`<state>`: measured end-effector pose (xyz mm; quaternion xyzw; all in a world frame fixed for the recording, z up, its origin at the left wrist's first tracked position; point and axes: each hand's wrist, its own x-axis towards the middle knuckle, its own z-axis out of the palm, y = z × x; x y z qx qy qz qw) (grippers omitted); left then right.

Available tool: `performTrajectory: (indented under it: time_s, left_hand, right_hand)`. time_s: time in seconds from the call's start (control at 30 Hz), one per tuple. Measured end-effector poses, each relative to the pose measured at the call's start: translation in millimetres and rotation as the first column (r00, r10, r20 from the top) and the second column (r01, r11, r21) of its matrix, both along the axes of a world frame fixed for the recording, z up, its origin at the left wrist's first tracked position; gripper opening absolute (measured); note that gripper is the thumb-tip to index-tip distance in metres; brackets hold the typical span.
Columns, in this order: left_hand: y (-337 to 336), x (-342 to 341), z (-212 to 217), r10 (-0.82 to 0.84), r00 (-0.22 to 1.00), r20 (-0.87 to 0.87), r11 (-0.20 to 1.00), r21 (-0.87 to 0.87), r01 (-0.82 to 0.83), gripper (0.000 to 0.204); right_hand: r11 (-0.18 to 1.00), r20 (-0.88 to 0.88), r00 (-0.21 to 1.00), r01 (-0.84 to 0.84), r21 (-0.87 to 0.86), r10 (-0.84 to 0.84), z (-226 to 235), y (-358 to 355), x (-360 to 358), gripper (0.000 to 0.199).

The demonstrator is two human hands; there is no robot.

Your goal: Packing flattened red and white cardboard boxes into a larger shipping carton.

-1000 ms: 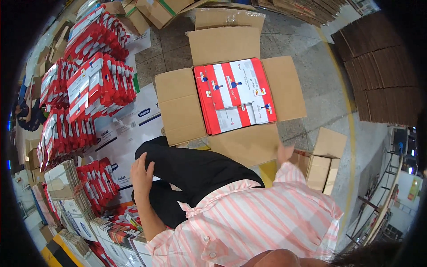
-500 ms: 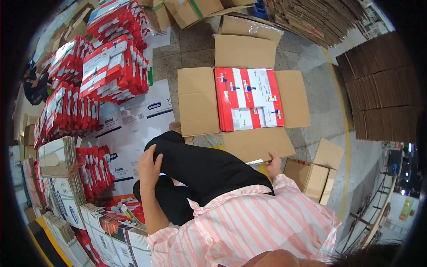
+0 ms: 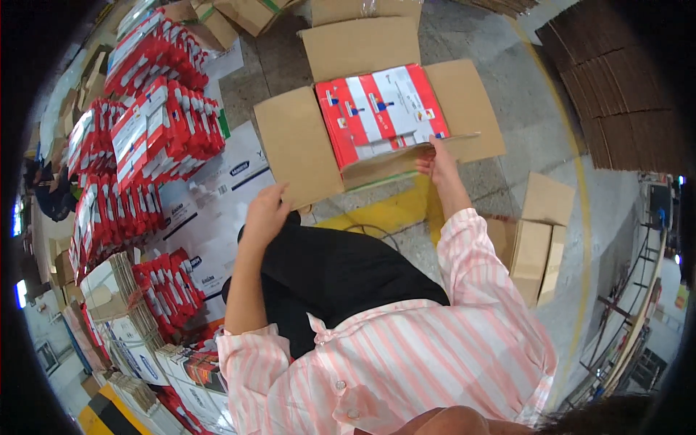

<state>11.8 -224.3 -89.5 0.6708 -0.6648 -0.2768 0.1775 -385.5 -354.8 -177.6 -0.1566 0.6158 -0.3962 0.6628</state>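
Note:
An open cardboard carton [image 3: 296, 141] stands on the floor before me, holding flat, red-and-white printed folded cartons [image 3: 377, 109]. Its near flap [image 3: 391, 161] is tipped up and seen almost edge-on. My right hand [image 3: 439, 165] has its fingers closed on that flap near its right end. My left hand [image 3: 267, 212] is beside the near corner of the left flap, above my knee, its fingers loosely bent and nothing seen in them. Whether its fingertips touch the flap I cannot tell. The far and right flaps are spread outward.
Tall piles of red-and-white folded cartons [image 3: 167, 134] line the left, on white printed sheets [image 3: 210, 210]. Strapped white bundles [image 3: 130, 348] stand near left. A smaller open carton [image 3: 533, 254] is at right. Stacked brown cardboard [image 3: 602, 94] rises at far right, beyond a yellow floor line.
My right hand has moved forward and raised the near flap from lying outward. My left hand has shifted from my knee toward the left flap. The whole view has turned somewhat.

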Motion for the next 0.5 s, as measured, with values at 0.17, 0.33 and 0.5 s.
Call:
performTrajectory:
  time_s: [0.17,0.33,0.5]
  left_hand:
    - [3.6,-40.2,-35.4,0.021,0.996,-0.091,0.994,0.108,-0.011,0.04]
    - [2.9,-37.1,-41.9,0.198,0.972,-0.126,0.916,0.376,-0.138,0.05]
    - [-16.3,-57.3,-63.8,0.287,0.933,-0.215,0.911,0.363,-0.196,0.061]
  right_hand:
    - [0.995,-0.063,0.994,-0.088,-0.055,0.085,-14.8,16.3,2.7,0.036]
    - [0.755,-0.767,0.641,-0.513,-0.408,0.022,-23.2,41.9,13.0,0.024]
    - [0.581,-0.767,0.605,-0.553,-0.598,-0.213,14.3,22.9,28.6,0.03]
